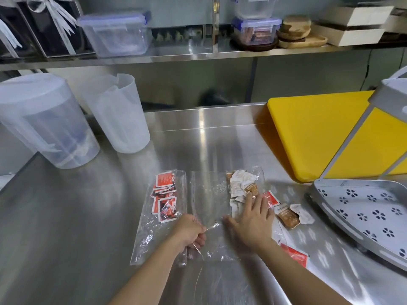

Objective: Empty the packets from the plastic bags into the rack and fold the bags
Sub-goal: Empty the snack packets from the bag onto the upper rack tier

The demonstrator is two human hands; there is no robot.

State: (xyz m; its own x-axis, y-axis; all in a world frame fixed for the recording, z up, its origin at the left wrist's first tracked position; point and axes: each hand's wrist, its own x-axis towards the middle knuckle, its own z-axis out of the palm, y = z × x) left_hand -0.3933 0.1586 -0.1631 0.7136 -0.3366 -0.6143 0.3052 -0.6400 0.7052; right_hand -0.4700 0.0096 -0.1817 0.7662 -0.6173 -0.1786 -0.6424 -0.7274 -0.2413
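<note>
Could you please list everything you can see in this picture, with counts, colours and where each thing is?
plastic bags: two, clear, side by side mid-counter
red packets: several, red and white, inside the left bag
white and brown packets: several, far end of the right bag
loose packets: about four, red, brown, white, right of the right hand
rack: one, grey, perforated, right edge
cutting board: one, yellow, behind the rack
jugs: two, translucent, far left
lidded tubs: three, clear, on the shelf
counter: one, steel
left hand: grips the right bag's near edge
right hand: flat on the same bag
</note>
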